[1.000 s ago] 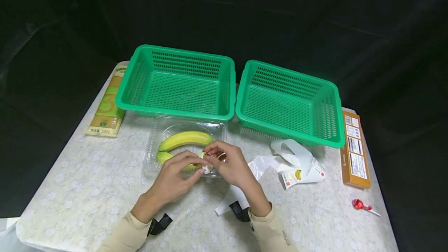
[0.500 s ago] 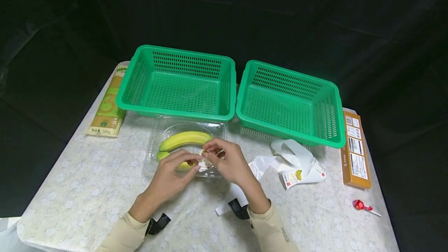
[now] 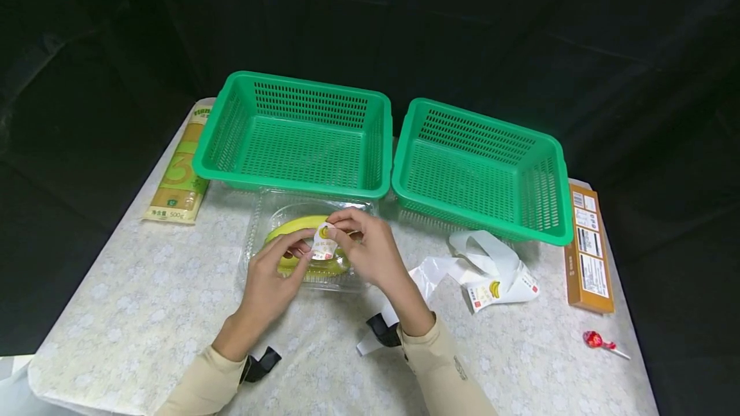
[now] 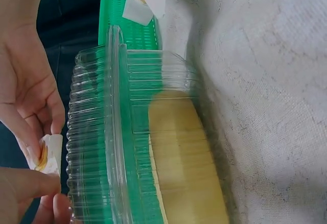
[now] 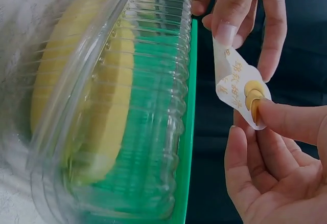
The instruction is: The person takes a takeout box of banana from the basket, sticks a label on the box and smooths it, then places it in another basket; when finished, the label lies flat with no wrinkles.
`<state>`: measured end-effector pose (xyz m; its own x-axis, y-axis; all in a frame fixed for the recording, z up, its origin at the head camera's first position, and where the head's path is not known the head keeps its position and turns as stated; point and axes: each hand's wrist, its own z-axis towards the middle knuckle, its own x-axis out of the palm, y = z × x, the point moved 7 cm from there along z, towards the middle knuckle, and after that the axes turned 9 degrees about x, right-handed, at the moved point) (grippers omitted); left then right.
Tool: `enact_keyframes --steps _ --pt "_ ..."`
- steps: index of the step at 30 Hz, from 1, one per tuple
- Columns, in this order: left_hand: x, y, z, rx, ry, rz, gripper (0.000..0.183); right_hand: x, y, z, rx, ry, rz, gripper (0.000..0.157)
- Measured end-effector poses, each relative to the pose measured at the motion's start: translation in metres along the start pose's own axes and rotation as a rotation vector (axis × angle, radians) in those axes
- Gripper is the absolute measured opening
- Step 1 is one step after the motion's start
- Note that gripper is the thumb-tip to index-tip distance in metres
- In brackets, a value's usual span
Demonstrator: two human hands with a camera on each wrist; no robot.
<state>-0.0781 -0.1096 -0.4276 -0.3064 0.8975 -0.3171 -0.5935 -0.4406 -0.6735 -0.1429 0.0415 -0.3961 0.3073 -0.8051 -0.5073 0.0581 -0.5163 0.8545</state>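
Both hands pinch a white banana label [image 3: 324, 241] between them, above a clear plastic container [image 3: 253, 226]. The left hand [image 3: 272, 278] grips its left edge, and the right hand [image 3: 370, 246] holds its upper right side by thumb and finger. In the right wrist view the label [image 5: 240, 83] bends, showing a yellow banana print, with the right thumb on that print. Beneath the hands, yellow bananas [image 3: 297, 226] lie in the container, partly covered by the fingers. The left wrist view shows a banana [image 4: 184, 157] through the container's ribbed side.
Two green baskets [image 3: 306, 186] [image 3: 480, 214] stand behind the container. A curled strip of labels [image 3: 503, 291] lies to the right. Farther right are an orange box [image 3: 586, 249] and a red lollipop [image 3: 593, 339]. A noodle-like 500g packet [image 3: 179, 175] lies at left.
Both hands have risen and moved slightly away from the person, carrying the label from the container's near right area to above its middle. The label's printed face now shows more fully.
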Motion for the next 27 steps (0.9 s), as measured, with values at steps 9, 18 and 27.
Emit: enact_keyframes --steps 9,18,27 --pt "-0.003 0.005 0.0 -0.08 -0.027 0.126 0.044 0.005 0.0 0.008 0.012 -0.006 0.03 0.009" --pt "-0.002 0.005 0.002 -0.123 -0.023 0.276 0.036 0.009 0.0 0.015 -0.028 -0.019 -0.024 0.009" --pt "0.003 0.007 0.007 -0.148 0.015 0.347 0.03 0.008 0.003 0.019 -0.076 -0.064 -0.076 0.009"
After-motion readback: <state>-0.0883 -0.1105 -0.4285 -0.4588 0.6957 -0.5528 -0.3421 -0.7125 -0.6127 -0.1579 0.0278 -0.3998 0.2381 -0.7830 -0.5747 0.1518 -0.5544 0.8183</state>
